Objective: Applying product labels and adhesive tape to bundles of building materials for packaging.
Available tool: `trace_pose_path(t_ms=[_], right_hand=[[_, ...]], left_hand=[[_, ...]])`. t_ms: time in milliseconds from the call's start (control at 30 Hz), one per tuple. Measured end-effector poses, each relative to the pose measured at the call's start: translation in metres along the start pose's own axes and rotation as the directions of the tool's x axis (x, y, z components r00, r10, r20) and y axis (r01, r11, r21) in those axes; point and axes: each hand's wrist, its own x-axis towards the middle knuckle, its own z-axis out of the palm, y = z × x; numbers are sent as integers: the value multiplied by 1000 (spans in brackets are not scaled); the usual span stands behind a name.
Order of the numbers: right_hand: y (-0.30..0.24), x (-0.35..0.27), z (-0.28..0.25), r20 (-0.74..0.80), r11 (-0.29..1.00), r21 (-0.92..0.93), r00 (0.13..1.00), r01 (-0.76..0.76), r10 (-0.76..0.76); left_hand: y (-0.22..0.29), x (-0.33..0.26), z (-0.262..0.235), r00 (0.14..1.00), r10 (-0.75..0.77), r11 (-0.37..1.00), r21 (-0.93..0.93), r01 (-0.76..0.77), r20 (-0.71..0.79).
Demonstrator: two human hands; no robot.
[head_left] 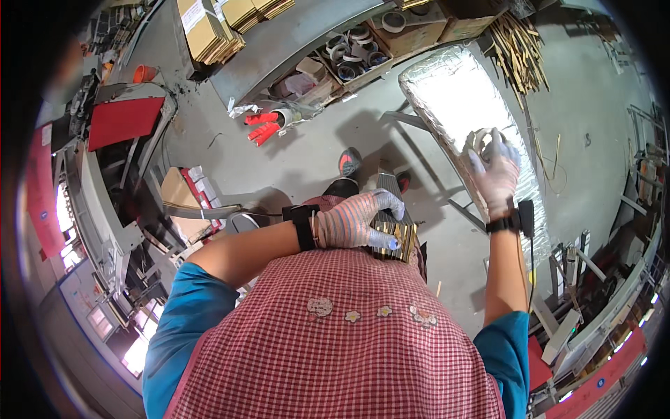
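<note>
Both of my hands wear striped knit gloves with bluish fingertips. Held against my apron is a bundle of thin dark strips with gold-coloured ends [401, 244]; it stretches away from me toward my shoes. My left hand [356, 220] is closed over its near end, thumb and fingers on either side. Out to the right, my right hand [497, 174] has its fingers closed on a roll of tape [477, 142]. That roll rests on a long bench wrapped in shiny foil [447, 87], and the hand partly covers it.
A shelf box of tape rolls [356, 52] lies ahead under a grey table [279, 42]. Near it a container [284, 117] holds red-ended items. Thin wooden sticks [518, 52] are piled at far right. A red-topped stand [125, 120] is at left.
</note>
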Motion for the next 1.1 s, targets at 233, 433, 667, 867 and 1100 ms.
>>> trace_pose_path(t_ms=[233, 433, 667, 867, 1100], right_hand=[[-52, -121, -21, 338, 245, 936, 833, -251, -439], [-55, -131, -3, 200, 262, 960, 901, -101, -384], [-56, -111, -14, 130, 375, 924, 859, 77, -496], [-59, -93, -9, 194, 458, 878, 774, 137, -602], [-77, -85, -16, 92, 75, 996, 737, -57, -669]], left_hand=[[17, 5, 13, 959, 252, 941, 262, -212, -128], [20, -1, 15, 974, 203, 968, 169, -184, -101], [21, -5, 7, 985, 170, 970, 174, -171, 19], [16, -8, 9, 976, 209, 962, 166, -215, 56], [8, -25, -2, 975, 213, 964, 177, -198, -67]])
